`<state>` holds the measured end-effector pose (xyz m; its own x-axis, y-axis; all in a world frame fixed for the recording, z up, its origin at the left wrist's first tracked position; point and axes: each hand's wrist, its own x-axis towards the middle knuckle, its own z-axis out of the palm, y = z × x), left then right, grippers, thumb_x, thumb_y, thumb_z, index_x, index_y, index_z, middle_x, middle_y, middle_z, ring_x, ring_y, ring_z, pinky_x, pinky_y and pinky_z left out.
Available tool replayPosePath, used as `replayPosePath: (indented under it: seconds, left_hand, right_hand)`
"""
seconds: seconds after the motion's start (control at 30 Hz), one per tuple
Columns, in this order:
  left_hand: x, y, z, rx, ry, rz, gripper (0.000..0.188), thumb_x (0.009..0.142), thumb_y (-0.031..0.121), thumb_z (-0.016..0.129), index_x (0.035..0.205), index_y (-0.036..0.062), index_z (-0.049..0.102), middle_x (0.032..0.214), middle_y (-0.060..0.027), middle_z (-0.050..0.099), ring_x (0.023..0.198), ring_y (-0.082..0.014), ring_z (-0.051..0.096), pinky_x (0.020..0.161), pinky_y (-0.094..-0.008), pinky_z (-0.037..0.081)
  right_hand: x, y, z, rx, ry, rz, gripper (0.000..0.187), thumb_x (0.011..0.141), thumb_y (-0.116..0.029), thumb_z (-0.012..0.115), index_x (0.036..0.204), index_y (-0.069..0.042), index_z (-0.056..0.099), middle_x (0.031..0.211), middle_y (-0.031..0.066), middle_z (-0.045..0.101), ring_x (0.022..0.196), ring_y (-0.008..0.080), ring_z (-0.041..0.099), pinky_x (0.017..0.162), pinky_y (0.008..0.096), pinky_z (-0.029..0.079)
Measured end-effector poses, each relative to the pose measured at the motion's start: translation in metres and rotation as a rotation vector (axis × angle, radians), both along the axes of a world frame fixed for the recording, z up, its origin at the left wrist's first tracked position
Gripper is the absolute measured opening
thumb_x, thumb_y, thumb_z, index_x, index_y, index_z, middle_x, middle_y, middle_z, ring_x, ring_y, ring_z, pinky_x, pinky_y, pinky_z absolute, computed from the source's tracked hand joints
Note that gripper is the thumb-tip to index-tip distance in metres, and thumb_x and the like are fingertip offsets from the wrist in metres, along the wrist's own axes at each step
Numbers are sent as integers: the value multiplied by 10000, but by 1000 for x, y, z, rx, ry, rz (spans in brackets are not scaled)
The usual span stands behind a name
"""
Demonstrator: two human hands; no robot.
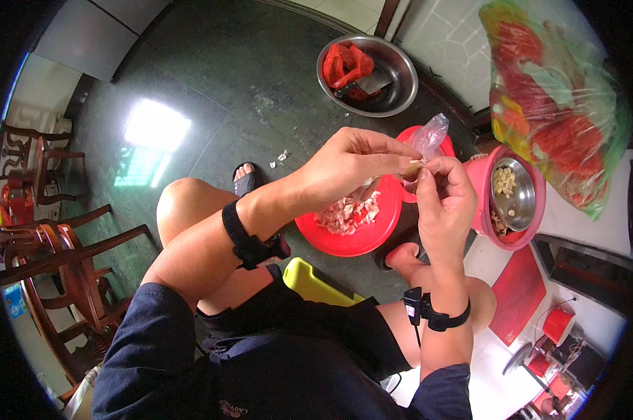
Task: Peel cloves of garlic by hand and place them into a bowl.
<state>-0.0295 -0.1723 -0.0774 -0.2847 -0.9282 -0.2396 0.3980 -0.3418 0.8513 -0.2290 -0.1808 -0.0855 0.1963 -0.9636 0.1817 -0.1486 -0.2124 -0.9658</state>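
Observation:
My left hand and my right hand meet above a red basin, fingertips pinched together. Between them is a small pale-brown piece that looks like a garlic clove, mostly covered by the fingers. The red basin on the floor holds pinkish-white garlic pieces, perhaps cloves with loose skins. To the right, a steel bowl with peeled, cream-coloured cloves rests inside a pink bucket. Scraps show beside that bowl.
A large steel basin at the back holds a red plastic bag and a cleaver. Behind my hands is a clear plastic bag by another red container. A filled green bag stands far right; wooden chairs are left.

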Motion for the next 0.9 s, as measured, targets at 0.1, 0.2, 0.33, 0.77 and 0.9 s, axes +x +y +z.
replayPosePath:
  seconds: [0.1,0.2,0.33,0.77,0.9]
  left_hand:
    - [1,0,7,-29,-20,-68,339,982,102,684,1290,-41,679,982,-50,746,730,-17,602,601,-185,457]
    - [1,-1,-7,-59,91,-148,415,975,26,667,1384,-25,621,1041,-52,746,892,-73,683,797,-214,559]
    - [-1,0,-1,-113,45,-116,435,917,-20,714,1342,-56,631,1045,-52,735,906,-78,673,755,-210,534]
    - [-1,5,4,-164,-26,-124,452,991,28,617,1441,14,580,980,-27,722,764,-55,642,658,-210,517]
    - [1,4,-2,62,113,-222,445,1010,73,560,1454,49,576,934,-28,697,593,-57,563,500,-215,416]
  right_hand:
    - [-3,1,8,28,-1,23,83,970,15,648,1049,5,624,959,22,664,855,68,622,769,244,522]
    - [-1,2,11,37,-46,30,79,971,19,648,1045,4,624,1000,30,672,885,76,631,792,244,521]
    - [-2,3,12,49,-85,7,74,977,21,640,1048,3,626,1014,31,668,908,75,621,813,235,510]
    - [-8,-1,11,133,-61,-8,83,980,8,647,1063,3,643,987,28,684,895,76,611,814,241,506]
    - [-5,2,12,232,-129,51,56,981,7,644,1037,1,643,944,17,677,852,63,606,766,229,504]
